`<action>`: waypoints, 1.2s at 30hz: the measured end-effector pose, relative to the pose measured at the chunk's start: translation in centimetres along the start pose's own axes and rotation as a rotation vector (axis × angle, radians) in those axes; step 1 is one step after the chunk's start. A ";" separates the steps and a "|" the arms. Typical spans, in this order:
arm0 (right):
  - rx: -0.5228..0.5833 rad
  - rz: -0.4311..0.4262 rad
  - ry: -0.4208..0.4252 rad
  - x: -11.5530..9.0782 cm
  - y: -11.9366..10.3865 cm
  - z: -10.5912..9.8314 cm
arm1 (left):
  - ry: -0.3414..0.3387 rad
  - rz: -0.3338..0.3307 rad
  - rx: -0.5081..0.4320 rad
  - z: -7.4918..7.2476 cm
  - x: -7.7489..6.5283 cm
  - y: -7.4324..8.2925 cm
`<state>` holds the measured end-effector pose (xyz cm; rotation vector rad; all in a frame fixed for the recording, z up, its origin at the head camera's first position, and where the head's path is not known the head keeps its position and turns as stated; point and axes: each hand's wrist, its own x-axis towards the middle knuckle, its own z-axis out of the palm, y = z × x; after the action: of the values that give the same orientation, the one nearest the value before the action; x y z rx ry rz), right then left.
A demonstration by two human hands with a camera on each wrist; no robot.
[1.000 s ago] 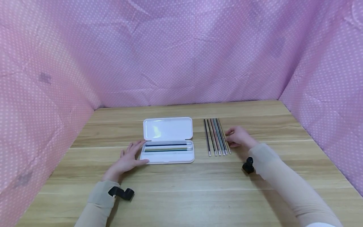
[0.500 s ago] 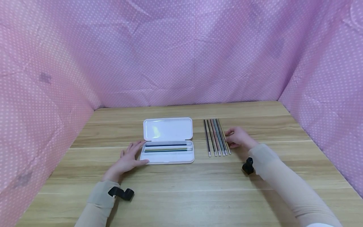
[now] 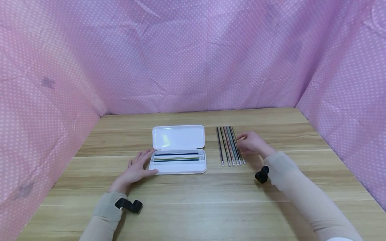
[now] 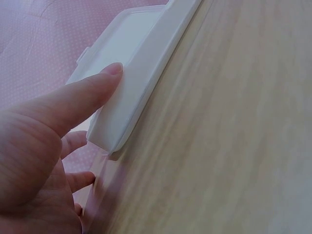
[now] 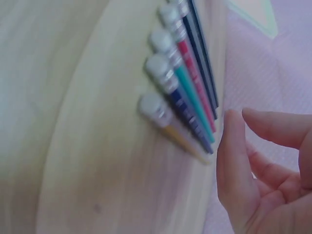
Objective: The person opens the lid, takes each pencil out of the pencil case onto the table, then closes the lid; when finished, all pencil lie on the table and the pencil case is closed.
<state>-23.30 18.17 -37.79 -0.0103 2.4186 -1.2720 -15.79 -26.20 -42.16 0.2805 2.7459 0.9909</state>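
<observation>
In the head view a white pencil case (image 3: 178, 167) lies on the table with its lid (image 3: 181, 135) folded back. Several pencils (image 3: 176, 160) rest in its farther compartment. My left hand (image 3: 135, 170) rests at the case's left end, fingers spread; in the left wrist view its thumb (image 4: 87, 97) touches the case's front part. Right of the case lies a row of pencils (image 3: 227, 147) with white erasers toward me. My right hand (image 3: 251, 142) hovers over the rightmost one, a yellow pencil (image 5: 181, 139). Its fingers are bent, fingertips close together, with nothing visible between them.
The wooden table (image 3: 193, 207) carries the case and the row. A pink dotted cloth (image 3: 193, 57) hangs behind and at both sides. Black wrist cameras (image 3: 129, 205) sit on both sleeves.
My right hand has shifted slightly left and up, now covering the middle of the yellow pencil. The left hand, the case and the pencils have not visibly moved.
</observation>
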 end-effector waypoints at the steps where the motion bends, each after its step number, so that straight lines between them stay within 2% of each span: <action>1: -0.014 -0.012 -0.001 -0.1 -0.2 0.1 | -0.001 0.000 -0.002 0.0 0.0 0.0; 5: -0.033 -0.047 -0.014 -0.2 -0.9 0.6 | -0.001 -0.001 -0.008 0.0 -0.1 0.0; 10: 0.025 -0.086 -0.060 -0.3 -1.8 2.0 | -0.001 -0.006 -0.008 0.0 -0.1 0.0; 13: 0.021 -0.107 -0.073 -0.3 -2.3 3.1 | -0.002 -0.006 -0.006 0.0 -0.1 0.0; 17: -0.047 -0.156 -0.086 -0.2 -3.3 5.1 | -0.003 -0.005 -0.010 0.0 -0.1 0.0; 22: -0.160 -0.280 -0.106 -0.1 -4.8 7.4 | 0.000 0.003 -0.008 0.0 0.0 -0.1; 26: -0.217 -0.343 -0.078 0.2 -5.9 8.9 | 0.003 0.003 -0.001 0.0 0.1 -0.3; 36: -0.251 -0.389 -0.023 1.0 -7.9 11.6 | -0.001 0.001 -0.013 0.0 0.1 -0.3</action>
<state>-21.50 4.28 -37.73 -0.5880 2.6231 -1.0966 -15.91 -26.43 -42.38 0.2808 2.7373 1.0084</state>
